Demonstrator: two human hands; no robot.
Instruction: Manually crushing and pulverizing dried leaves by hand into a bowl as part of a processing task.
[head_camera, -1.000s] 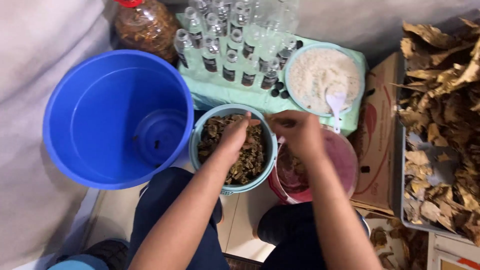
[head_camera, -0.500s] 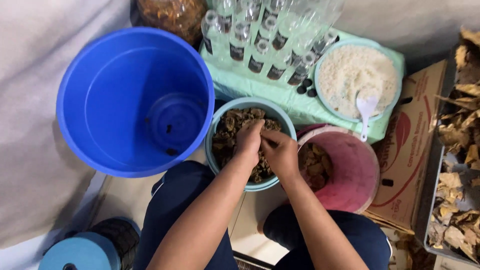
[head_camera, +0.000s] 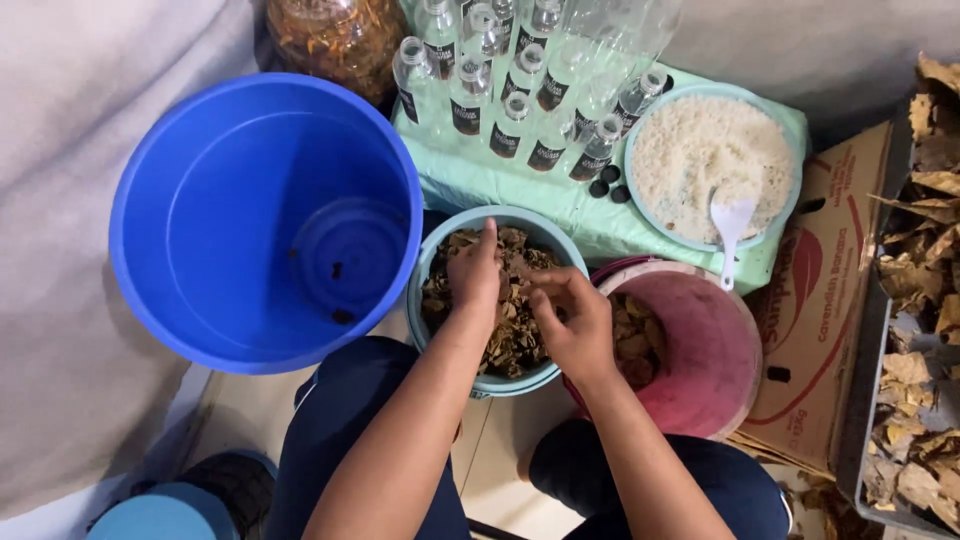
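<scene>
We are reaching both forearms forward over our knees, beside the big blue bucket (head_camera: 265, 215), into the teal bowl (head_camera: 432, 268) of dried leaf pieces (head_camera: 508, 335). Our left hand (head_camera: 474, 272) is lying palm-down, fingers pressed together; our right hand (head_camera: 568, 318) is curling fingers, seemingly pinching leaves, though the fingertips are hidden.

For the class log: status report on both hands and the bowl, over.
Left hand flat on dried leaf pieces in teal bowl. Right hand pinching pieces over same bowl. Pink bucket touching on right; nothing blocking.
</scene>
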